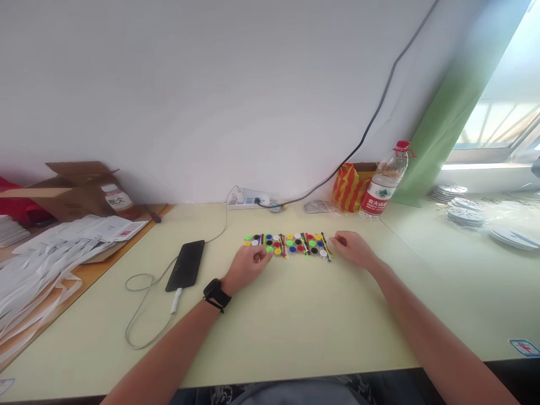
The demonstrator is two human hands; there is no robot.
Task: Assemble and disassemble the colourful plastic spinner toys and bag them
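The small discs (292,250) are probably light, stiff and slippery – best pinched by their rims; the thin sticks (326,246) may bend. Left hand (244,266) curls at the row's left end, right hand (355,248) beside its right – any grip, I cannot tell. Brightly mixed colours, towards the table's (295,326) back edge.

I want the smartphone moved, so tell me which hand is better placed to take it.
Left, I'd judge: the left hand is nearer the smartphone, while the right hand rests past the coloured discs.
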